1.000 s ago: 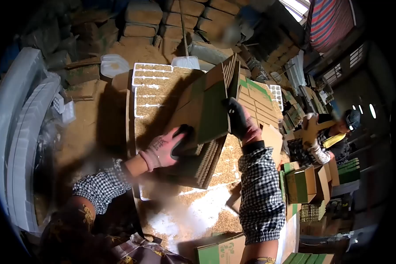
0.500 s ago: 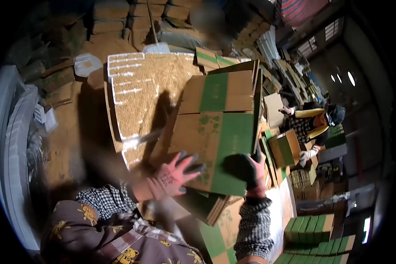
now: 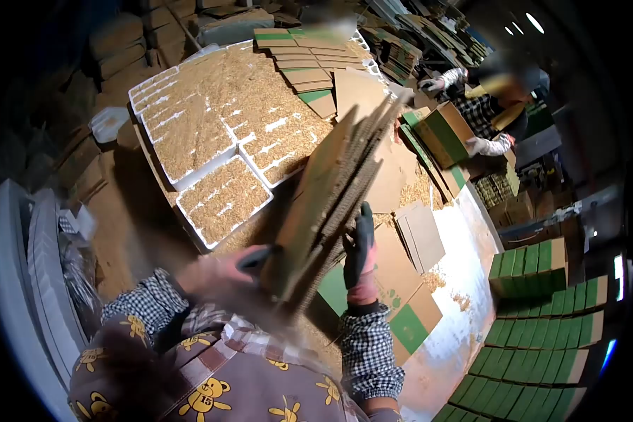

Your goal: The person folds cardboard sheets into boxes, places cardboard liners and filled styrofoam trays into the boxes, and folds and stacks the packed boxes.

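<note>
A stack of flattened cardboard boxes (image 3: 322, 200), brown with green panels, is tilted up on edge between my two gloved hands. My left hand (image 3: 235, 271), in a pink and black glove, grips its lower left side; motion blurs it and some fingers are hidden. Against the stack's right side presses my right hand (image 3: 362, 253), its dark fingers pointing upward. Beneath and right of the stack lie more flat brown and green cardboard pieces (image 3: 418, 316). White foam trays (image 3: 214, 167) filled with a tan, sawdust-like material stand beyond my left hand.
Overlapping flat cartons (image 3: 316, 60) lie on the trays' far side. Across the table, a co-worker's gloved hand (image 3: 489, 145) holds an open carton (image 3: 443, 133). Rows of green and brown cartons (image 3: 541, 320) stand at right; white foam pieces (image 3: 24, 267) line the left.
The stack has swung from facing me broadside to edge-on. My right hand has moved left and up along it, and my left hand slightly left. More trays and table now show.
</note>
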Demonstrator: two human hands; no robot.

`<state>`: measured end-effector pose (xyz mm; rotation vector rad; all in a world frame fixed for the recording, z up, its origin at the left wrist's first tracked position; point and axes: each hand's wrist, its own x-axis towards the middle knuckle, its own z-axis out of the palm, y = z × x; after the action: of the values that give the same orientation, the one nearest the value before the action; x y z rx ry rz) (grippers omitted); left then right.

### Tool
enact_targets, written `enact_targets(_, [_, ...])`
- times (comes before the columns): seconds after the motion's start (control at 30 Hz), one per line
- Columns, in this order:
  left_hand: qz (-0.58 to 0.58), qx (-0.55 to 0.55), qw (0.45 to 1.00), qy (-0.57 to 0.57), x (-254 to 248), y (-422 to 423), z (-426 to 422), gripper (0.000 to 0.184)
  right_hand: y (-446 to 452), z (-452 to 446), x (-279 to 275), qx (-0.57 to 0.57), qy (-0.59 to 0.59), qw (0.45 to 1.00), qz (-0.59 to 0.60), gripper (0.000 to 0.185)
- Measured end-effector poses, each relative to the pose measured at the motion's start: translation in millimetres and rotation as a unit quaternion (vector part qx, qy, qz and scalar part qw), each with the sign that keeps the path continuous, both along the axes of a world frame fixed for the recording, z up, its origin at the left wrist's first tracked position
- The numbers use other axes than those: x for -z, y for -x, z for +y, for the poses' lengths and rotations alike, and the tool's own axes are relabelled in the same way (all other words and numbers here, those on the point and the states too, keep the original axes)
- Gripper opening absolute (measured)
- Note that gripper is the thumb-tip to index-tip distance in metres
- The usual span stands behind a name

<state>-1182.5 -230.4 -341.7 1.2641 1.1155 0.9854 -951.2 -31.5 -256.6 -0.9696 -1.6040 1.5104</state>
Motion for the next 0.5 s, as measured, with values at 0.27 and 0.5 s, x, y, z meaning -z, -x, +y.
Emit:
enact_targets(0.27, [-0.125,-0.157,0.98,-0.017,-99.6,68.5,105.0,0.061,46.6,108.5,64.3,-0.133,0.116,0.972,-0.154,0.095])
enact_targets(0.5, [-0.122,-0.067,0.99,0.025,-77.8,15.7,132.9,0.076,41.5,27.9,103.1,-0.051,-0.106,0.991,-0.071,0.051])
